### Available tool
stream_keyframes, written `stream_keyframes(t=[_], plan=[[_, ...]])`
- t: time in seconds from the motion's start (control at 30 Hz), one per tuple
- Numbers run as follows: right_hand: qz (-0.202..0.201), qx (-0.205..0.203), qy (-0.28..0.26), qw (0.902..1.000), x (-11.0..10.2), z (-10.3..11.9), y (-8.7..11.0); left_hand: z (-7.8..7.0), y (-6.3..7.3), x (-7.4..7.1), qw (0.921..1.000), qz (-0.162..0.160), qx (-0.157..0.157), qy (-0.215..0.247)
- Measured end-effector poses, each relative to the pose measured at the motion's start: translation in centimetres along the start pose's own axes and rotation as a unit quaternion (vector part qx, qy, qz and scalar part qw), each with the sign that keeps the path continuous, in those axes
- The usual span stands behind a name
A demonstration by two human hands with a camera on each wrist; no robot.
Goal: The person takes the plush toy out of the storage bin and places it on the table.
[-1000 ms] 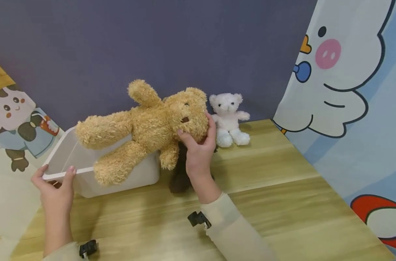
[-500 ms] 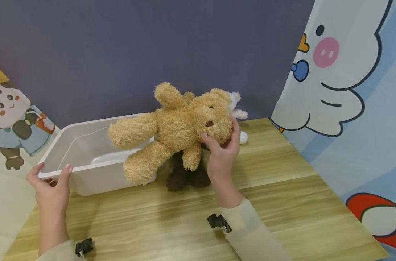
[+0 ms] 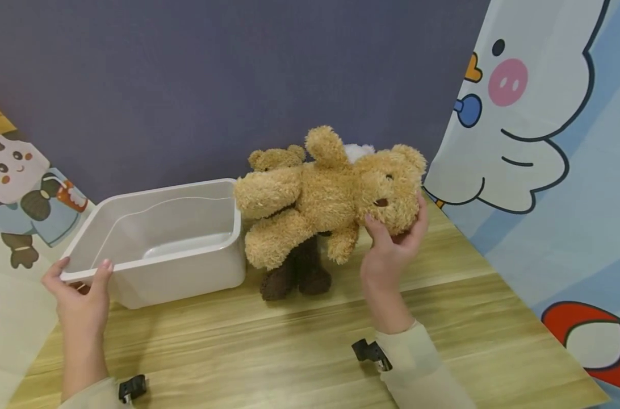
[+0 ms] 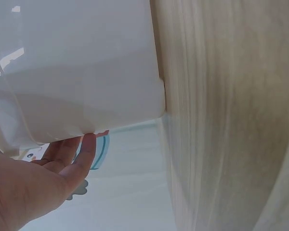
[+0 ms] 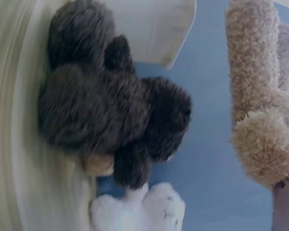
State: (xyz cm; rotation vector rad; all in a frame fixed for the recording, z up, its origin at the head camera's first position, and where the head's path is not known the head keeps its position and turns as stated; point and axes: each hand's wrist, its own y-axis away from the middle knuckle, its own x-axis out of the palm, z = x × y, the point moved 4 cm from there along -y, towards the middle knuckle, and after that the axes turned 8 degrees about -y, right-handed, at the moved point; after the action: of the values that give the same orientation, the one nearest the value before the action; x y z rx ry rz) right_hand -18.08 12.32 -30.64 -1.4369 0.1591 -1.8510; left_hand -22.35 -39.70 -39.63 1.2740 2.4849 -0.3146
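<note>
In the head view my right hand (image 3: 390, 258) grips a golden-tan teddy bear (image 3: 326, 196) by its head, thumb near the muzzle. The bear lies sideways in the air, legs pointing left, just past the right end of a light grey plastic bin (image 3: 182, 279). My left hand (image 3: 82, 298) holds the bin's left front corner, thumb over the rim. Seen from the left wrist, its fingers curl against the bin's outer wall (image 4: 86, 91). No objects show inside the bin. Below the held bear, a dark brown plush toy (image 5: 96, 106) sits on the table, partly hidden in the head view.
Behind the held bear are a small tan bear (image 3: 275, 159) and a white bear (image 5: 164, 207), mostly covered in the head view. The wood-patterned table (image 3: 228, 352) meets a dark backdrop (image 3: 228, 85) behind. Cartoon-printed panels (image 3: 535, 165) stand at both sides.
My right hand has carried the golden-tan teddy bear rightward, from over the bin to beyond its right end, now covering most of the white bear. The left hand stays at the bin's corner.
</note>
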Motion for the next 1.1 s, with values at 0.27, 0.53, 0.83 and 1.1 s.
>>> stream_keyframes(t=[0.27,0.53,0.83,1.1], plan=[[-0.039,-0.012,0.01,0.9991,-1.5,0.7,-1.7,1.7,2.5,-3.2,0.9992,-0.025,-0.031,-0.01],[-0.017,-0.102,0.01,0.9945,-3.1,2.4,-4.1,1.7,2.5,-3.2,0.9987,-0.023,-0.037,-0.027],[0.091,-0.151,0.098,0.9794,-3.2,3.2,-7.7,1.6,2.4,-3.4,0.9983,-0.016,-0.05,-0.026],[0.251,-0.183,0.226,0.9234,-2.8,3.3,-10.0,1.7,2.3,-3.2,0.9983,-0.018,-0.051,-0.023]])
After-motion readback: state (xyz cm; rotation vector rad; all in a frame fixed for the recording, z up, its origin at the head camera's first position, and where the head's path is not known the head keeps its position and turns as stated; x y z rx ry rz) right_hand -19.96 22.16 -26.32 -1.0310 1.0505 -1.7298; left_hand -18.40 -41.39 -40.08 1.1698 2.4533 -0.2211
